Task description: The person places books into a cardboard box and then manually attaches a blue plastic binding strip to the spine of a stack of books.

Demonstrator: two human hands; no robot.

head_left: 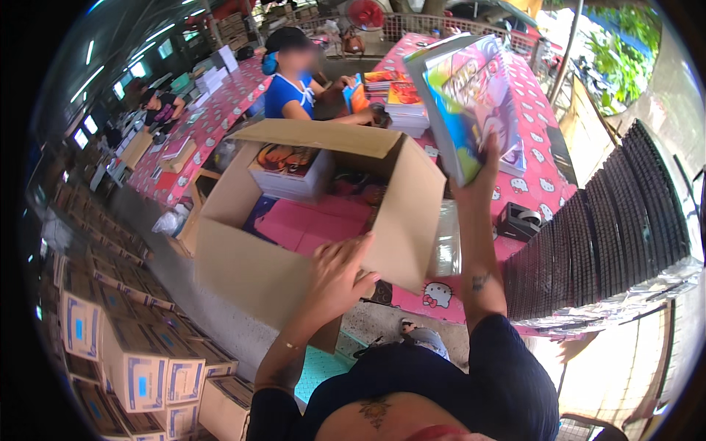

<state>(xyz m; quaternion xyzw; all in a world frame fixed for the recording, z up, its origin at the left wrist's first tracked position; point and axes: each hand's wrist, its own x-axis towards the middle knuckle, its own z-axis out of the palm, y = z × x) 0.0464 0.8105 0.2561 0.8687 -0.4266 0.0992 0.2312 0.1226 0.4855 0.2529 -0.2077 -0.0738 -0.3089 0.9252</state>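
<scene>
- Notebooks (474, 95) in a bundle, clasped between the right hand's (478, 165) thumb and fingers, raised over the table.
- Left hand (338, 275), fingers loosely extended, at the open carton's (254, 268) near edge.
- Pink cat-print tablecloth (540, 180) under book stacks (407, 114) and a tape dispenser (519, 222).
- Co-worker (290, 92) in blue beyond; red fan (364, 13) behind.
- Sealed boxes (147, 367) piled at lower left.

the worktop (540, 140) is pink with repeated white cat faces. the cardboard box (246, 257) is plain tan, the covers (316, 229) inside bright pink. the spiral notebooks (471, 95) mix green, blue and pink. near the worktop's right edge, the tape dispenser (515, 225) is black.
</scene>
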